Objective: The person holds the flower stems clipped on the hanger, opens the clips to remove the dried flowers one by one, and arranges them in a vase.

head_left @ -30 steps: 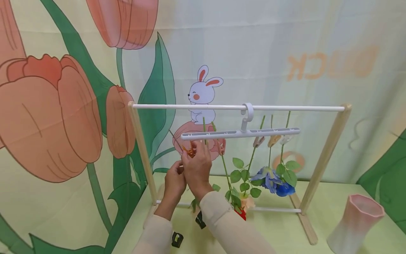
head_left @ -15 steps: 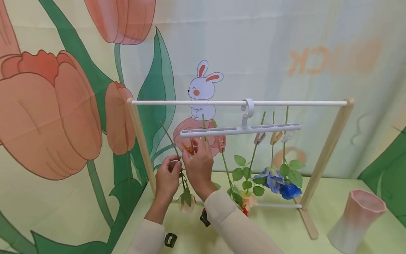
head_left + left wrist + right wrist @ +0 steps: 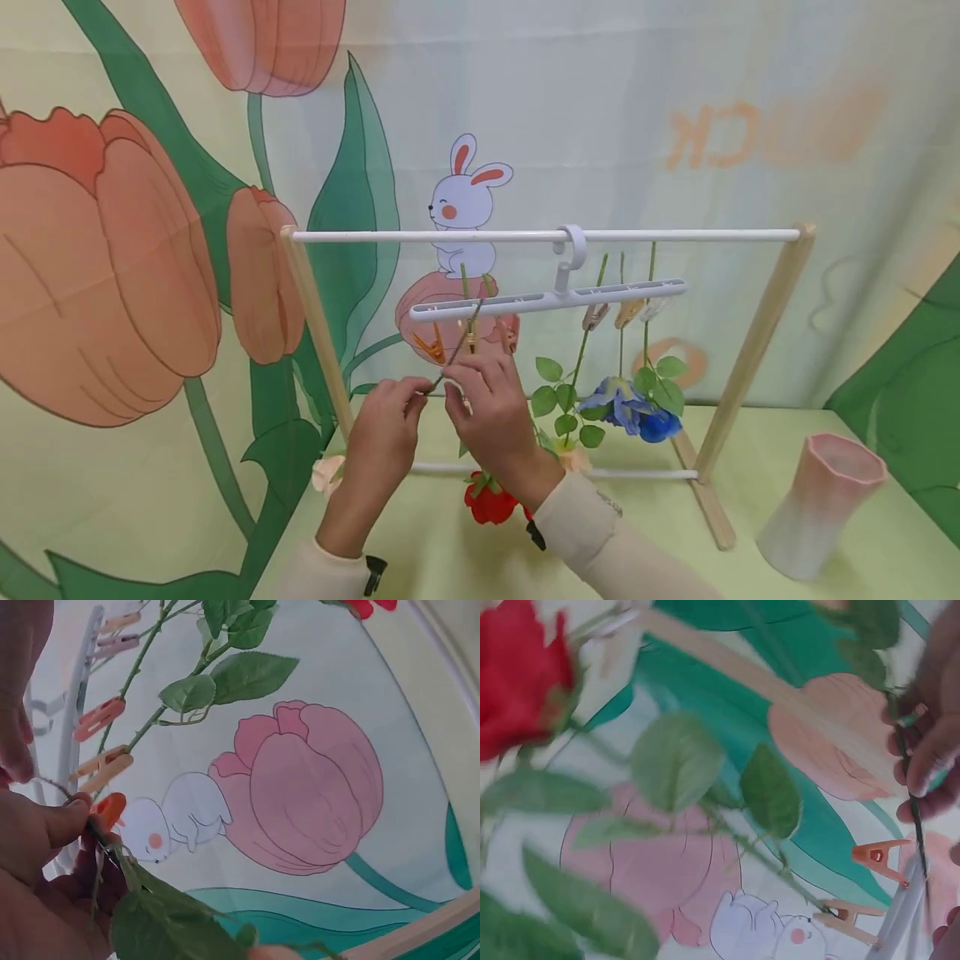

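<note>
My left hand (image 3: 381,433) pinches a thin dark flower stem (image 3: 456,348) between thumb and fingers. A pale peach flower (image 3: 327,472) shows behind my left wrist, and the stem's leaves (image 3: 165,926) fill the bottom of the left wrist view. My right hand (image 3: 491,408) is beside it, fingers bent, thumb and index apart, the index fingertip close to the stem. Just above hangs an orange clip (image 3: 430,343) with no stem in it, on the left end of a white clip hanger (image 3: 547,302). A red rose (image 3: 489,500) hangs head down below my right hand.
The hanger hooks over the white rod (image 3: 675,235) of a wooden-legged rack (image 3: 753,358). Several clips hold upside-down flowers, including blue ones (image 3: 618,402). A pink-and-white vase (image 3: 821,504) stands at the right. Behind is a printed curtain.
My right hand has left the orange clip and moved down beside the stem. My left hand has tilted the stem, its tip swinging right and its peach flower swinging left. The red rose has come into view.
</note>
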Demonstrator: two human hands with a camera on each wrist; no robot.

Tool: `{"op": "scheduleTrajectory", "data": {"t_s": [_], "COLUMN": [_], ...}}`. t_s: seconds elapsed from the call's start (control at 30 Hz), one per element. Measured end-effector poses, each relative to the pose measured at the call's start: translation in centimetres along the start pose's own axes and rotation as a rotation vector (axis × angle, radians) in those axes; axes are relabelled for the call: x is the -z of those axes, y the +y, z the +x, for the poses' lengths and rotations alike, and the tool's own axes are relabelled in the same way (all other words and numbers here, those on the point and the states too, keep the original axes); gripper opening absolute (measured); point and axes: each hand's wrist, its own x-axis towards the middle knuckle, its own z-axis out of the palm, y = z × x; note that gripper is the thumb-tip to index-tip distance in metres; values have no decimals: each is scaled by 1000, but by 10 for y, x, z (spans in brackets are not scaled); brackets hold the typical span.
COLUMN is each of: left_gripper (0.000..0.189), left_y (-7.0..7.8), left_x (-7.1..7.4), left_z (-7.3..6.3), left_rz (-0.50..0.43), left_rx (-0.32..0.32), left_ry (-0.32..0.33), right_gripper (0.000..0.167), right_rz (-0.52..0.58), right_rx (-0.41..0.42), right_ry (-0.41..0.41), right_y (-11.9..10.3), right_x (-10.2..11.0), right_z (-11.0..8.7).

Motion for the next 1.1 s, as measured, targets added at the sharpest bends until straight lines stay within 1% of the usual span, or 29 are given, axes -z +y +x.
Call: {"op": "scheduleTrajectory", "data": {"t_s": [0.07, 0.13, 0.23, 0.37, 0.47, 0.6, 0.73, 0.77, 0.83, 0.9, 0.93, 1.0, 1.03, 1.07, 1.1], "left_gripper": [15, 14, 14, 16, 18, 17, 17, 18, 21, 22, 20, 13, 10, 10, 12], "left_y": [6, 12, 22, 32, 37, 40, 41, 42, 45, 47, 48, 48, 47, 46, 44], "left_x": [0, 0, 0, -1, -3, -7, -7, -7, -7, -8, -9, -14, -18, -22, -27], "left_z": [-1, -2, -5, -9, -11, -13, -14, -15, -19, -25, -29, -38, -42, -47, -50], "left_rz": [84, 154, 228, 259, 260, 242, 241, 244, 237, 193, 158, 67, 21, -20, -49], "left_rx": [-56, -109, -167, -183, -189, -212, -232, -237, -248, -284, -313, -392, -434, -471, -496], "left_ry": [-16, -26, -55, -93, -100, -92, -60, -43, 23, 134, 203, 344, 399, 436, 458], "right_gripper": [24, 23, 23, 24, 26, 27, 26, 26, 25, 25, 25, 22, 18, 13, 8], "right_rz": [-76, -148, -197, -202, -182, -164, -152, -155, -169, -182, -184, -181, -174, -160, -146], "right_rx": [119, 217, 300, 325, 319, 312, 317, 317, 307, 281, 260, 220, 199, 171, 148], "right_ry": [-51, -101, -158, -209, -227, -235, -223, -222, -217, -205, -194, -157, -130, -106, -74], "right_y": [4, 8, 15, 21, 24, 28, 30, 30, 31, 33, 34, 38, 41, 44, 47], "right_x": [5, 9, 15, 23, 29, 34, 35, 36, 38, 42, 45, 50, 52, 55, 58], "right_z": [-4, -9, -18, -26, -30, -34, -35, -35, -35, -36, -36, -36, -36, -36, -36]}}
